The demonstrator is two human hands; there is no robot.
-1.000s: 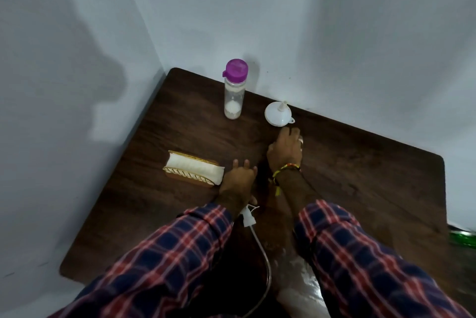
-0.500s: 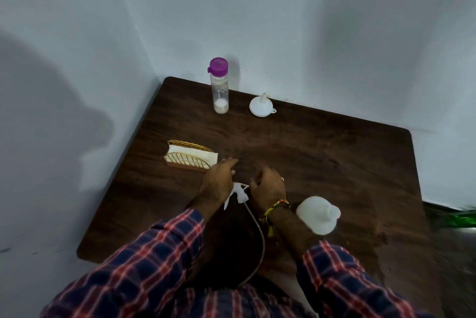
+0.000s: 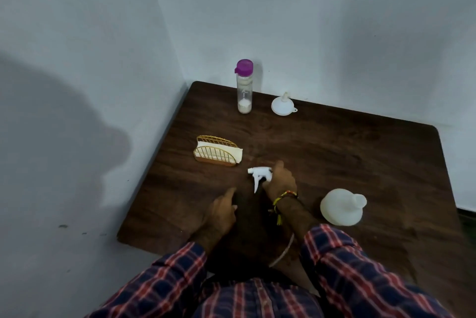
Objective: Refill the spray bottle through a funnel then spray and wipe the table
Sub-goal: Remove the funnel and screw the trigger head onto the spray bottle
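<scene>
Gold wire napkin holder (image 3: 215, 153) with white napkins, upright, near left wall (image 3: 77, 86).

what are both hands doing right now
Left hand: open, holds nothing, over the table.
Right hand: gripping the spray head, its tube trailing toward the person.

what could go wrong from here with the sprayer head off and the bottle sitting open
The spray bottle stands open near the right forearm, so a sweep of that arm may knock it over.

The right hand holds the sprayer head with its dip tube trailing toward the table edge; the tube may snag on the sleeve.

The funnel lies far back beside the purple-capped bottle; reaching for it could tip that tall bottle.
</scene>
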